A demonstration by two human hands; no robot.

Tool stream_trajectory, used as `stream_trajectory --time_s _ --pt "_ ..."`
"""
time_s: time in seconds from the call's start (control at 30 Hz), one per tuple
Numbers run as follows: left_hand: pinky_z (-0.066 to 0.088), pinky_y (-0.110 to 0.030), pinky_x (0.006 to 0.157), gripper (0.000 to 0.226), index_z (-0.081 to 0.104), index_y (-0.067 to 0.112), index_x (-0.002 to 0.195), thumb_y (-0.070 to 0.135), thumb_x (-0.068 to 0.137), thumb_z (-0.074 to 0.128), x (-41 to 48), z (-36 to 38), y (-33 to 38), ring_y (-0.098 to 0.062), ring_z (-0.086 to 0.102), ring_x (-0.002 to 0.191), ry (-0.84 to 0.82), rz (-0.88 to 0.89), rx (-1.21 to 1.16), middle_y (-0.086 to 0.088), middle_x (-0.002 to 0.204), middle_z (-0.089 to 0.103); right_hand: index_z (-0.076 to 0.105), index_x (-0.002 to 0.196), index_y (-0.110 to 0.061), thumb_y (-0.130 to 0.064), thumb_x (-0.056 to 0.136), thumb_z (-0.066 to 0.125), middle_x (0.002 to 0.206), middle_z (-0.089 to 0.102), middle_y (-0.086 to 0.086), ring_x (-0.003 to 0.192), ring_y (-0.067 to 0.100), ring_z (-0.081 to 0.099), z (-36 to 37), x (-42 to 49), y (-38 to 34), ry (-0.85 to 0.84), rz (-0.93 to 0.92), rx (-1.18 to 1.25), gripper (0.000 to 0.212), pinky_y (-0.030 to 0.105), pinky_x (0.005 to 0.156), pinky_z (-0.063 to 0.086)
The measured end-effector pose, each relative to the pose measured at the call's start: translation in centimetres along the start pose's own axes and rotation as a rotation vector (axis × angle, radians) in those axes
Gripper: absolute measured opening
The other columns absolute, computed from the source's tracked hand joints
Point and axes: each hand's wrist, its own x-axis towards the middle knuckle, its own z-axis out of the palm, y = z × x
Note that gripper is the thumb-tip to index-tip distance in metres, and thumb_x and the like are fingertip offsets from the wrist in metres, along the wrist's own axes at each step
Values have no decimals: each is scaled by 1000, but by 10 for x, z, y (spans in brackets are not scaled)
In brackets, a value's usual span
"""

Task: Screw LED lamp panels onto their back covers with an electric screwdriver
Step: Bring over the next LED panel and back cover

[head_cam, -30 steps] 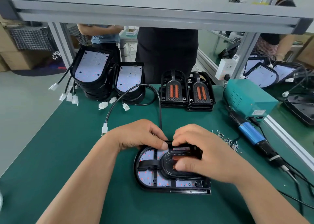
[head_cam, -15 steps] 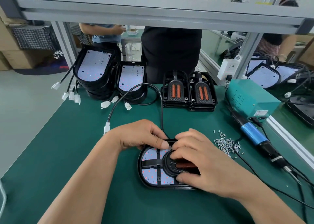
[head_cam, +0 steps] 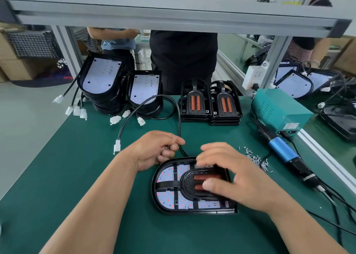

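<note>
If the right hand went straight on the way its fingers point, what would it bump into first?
Most likely the left hand, whose curled fingers sit ahead, beside the cable. The right hand lies over the lamp panel with fingers pointing left. Height is hard to judge, so it might pass over.

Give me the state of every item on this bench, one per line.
Left hand: curled round small screws.
Right hand: open, fingers spread on the lamp assembly.
Lamp assembly: flat on the mat, cover over panel.
Electric screwdriver: lying unheld on the mat.
Screw pile: loose beside the screwdriver.
Panel stacks: piled, cables hanging.
Cover stacks: piled at the back.
</note>
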Motion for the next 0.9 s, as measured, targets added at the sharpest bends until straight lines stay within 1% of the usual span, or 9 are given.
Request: stream_trajectory --time_s 0.07,0.13,0.2,0.3,0.4,0.5,0.6,0.77,0.9 --pt "26 -17 40 26 62 -2 117 -3 101 41 1 1 0 -9 35 53 17 11 -48 -2 70 53 75 122 -32 -49 93 74 132 68 -19 141 10 54 -15 -2 6 131 106 14 33 17 112 38" --pt "25 -17 40 19 60 1 114 1 105 43 1 1 -1 -9 35 52 22 25 -86 -2 69 55 74 116 -45 -55 91 70 128 68 -26 128 -1 60 -32 -5 17 283 275 -47 27 12 98 43" --pt "24 -16 39 13 60 3 110 6 108 48 2 2 -2 -7 35 50 9 37 -86 -1 69 57 72 115 -45 -50 94 71 119 71 -26 113 -2 65 -51 -11 35 417 425 -170 21 22 92 45" --pt "24 -14 39 18 63 1 107 15 109 53 3 5 -4 -4 35 49 -40 55 -54 0 72 58 73 123 -24 -37 94 71 120 71 -4 111 23 66 -80 -23 60 535 630 -385 32 42 96 49" --pt "22 -13 40 23 68 0 107 21 107 58 4 7 -5 -3 34 50 -59 68 -62 1 73 56 70 124 -12 -34 94 74 117 65 17 113 39 60 -94 -35 77 494 804 -516 38 51 95 51" --pt "23 -13 41 28 70 -3 110 22 102 62 6 8 -7 -3 34 52 -53 68 -121 1 73 55 67 114 -16 -45 93 72 106 58 8 100 35 57 -91 -39 81 362 901 -519 36 46 86 49" --pt "27 -13 43 27 70 -5 111 19 105 59 8 7 -8 -5 36 55 -49 62 -178 -1 75 56 63 112 -20 -49 92 73 108 58 7 94 33 59 -92 -42 85 318 936 -523 37 46 87 51" --pt "32 -13 46 25 73 -6 111 12 107 56 10 5 -10 -6 40 59 -59 56 -221 -3 79 59 63 121 -15 -44 93 76 103 62 9 93 35 60 -97 -46 92 255 970 -564 43 47 86 52" --pt "38 -14 48 25 74 -9 116 1 105 55 9 2 -11 -8 46 62 -87 53 -221 -7 86 64 62 103 -13 -41 95 73 93 61 5 82 31 60 -96 -46 95 259 959 -616 31 43 76 51"
